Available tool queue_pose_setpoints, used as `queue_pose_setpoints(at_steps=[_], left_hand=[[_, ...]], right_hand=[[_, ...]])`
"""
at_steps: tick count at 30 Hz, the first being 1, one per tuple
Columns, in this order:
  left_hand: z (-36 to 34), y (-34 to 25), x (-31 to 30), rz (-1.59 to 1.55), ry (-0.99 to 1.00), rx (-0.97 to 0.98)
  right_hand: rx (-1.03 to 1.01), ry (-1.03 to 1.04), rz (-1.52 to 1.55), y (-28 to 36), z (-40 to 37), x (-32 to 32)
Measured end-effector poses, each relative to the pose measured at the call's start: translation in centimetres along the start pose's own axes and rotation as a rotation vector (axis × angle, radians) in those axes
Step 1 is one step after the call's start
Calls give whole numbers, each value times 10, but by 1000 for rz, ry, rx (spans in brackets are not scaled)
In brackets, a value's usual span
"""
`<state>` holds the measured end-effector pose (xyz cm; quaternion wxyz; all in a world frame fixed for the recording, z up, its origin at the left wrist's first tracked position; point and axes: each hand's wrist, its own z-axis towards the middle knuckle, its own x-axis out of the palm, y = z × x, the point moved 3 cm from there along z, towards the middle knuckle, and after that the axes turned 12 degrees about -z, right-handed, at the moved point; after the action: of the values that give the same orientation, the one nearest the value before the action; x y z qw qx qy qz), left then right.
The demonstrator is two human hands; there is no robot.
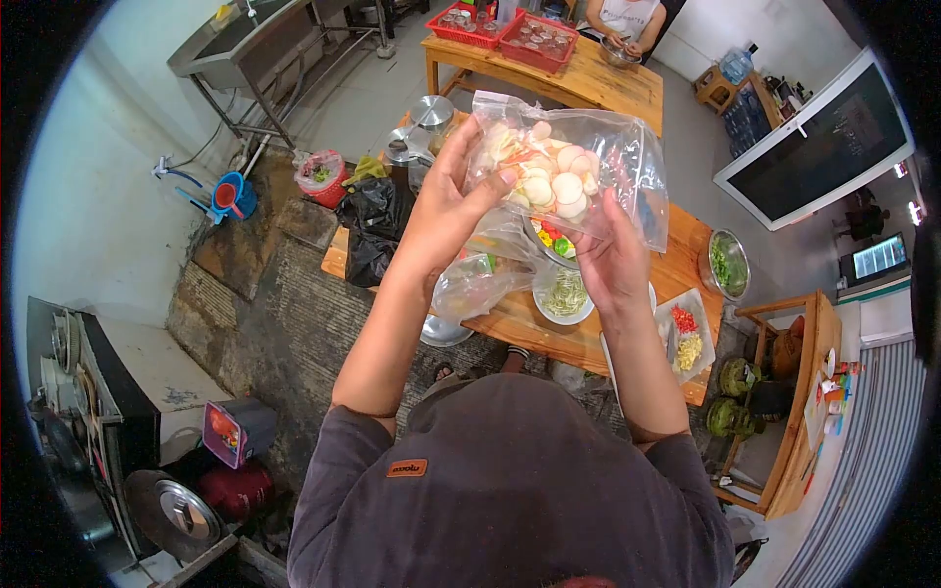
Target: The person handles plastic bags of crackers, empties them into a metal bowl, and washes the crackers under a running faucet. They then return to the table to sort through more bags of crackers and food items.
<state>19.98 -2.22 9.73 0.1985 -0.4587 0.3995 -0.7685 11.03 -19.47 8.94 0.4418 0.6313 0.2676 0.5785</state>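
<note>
- The bag [637, 147] was held up over the table [510, 330], its flat side turned towards the person, probably to show the pale slices [569, 188] inside.
- The left hand [446, 201] gripped its left end narrowly, thumb in front, seemingly to keep it upright.
- The right hand [616, 263] held the lower right part, thumb in front, likely bearing some weight; its far fingers were hidden.
- Below, a white bowl [566, 321] held green shreds, perhaps within easy reach.
- To the right, a tray [702, 343] kept red and yellow pieces in separate heaps, apparently against mixing.
- Farther right stood a steel bowl [742, 269] of greens.
</note>
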Motion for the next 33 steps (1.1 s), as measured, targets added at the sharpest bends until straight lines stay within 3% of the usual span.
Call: queue_pose_setpoints(at_steps=[33], left_hand=[[-9,-1,-20,-97,-63,7]], right_hand=[[18,-7,49,-12,-1,-2]])
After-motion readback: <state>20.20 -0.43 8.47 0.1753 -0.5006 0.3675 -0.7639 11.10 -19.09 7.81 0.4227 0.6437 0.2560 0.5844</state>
